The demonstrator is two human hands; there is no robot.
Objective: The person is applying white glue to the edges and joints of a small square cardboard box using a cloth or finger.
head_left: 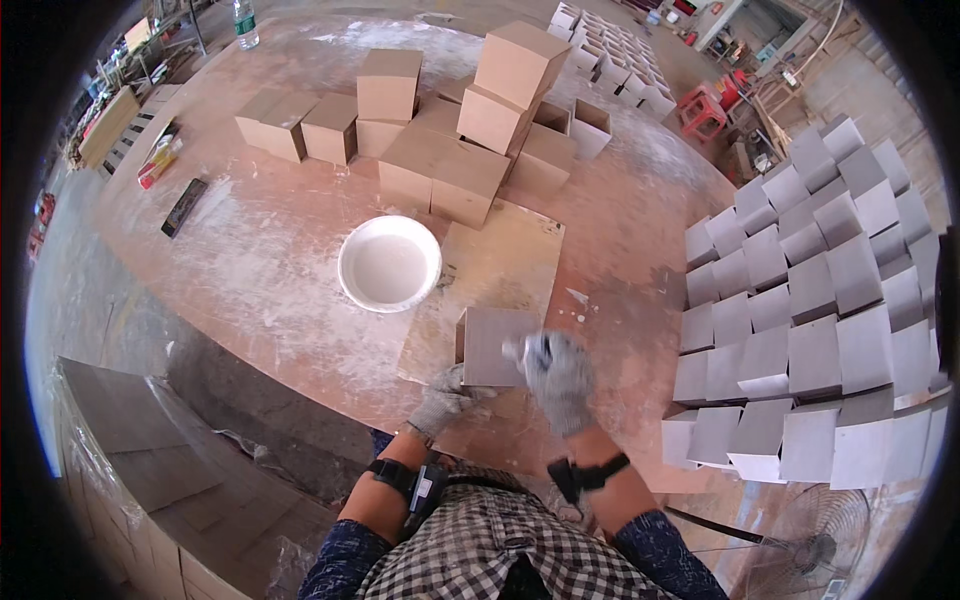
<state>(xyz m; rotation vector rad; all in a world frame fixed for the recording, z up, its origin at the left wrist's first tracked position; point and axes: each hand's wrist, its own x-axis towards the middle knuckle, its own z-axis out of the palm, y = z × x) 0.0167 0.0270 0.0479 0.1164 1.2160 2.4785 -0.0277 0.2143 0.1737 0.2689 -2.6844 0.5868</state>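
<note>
at the lower left of the frame, cartons [110,420] are stacked under clear wrap. on the dusty table [270,260], a dark flat strip [184,208] is laid at the left, and a white bowl [388,306] of pale liquid is set near the centre, seemingly to be within easy reach. behind it, plain brown boxes [468,185] are piled. at lower centre, the gloved left hand [440,405] is placed at the near left corner of a grey box [500,345], apparently to steady it; whether it is clamped cannot be told. the box is laid on a yellowish board [505,260], its open end turned left. by its right side, the gloved right hand [558,375] is blurred, fingers curled; whether anything is gripped cannot be told. at far right, grey-white boxes [812,285] are stacked in rows.
</note>
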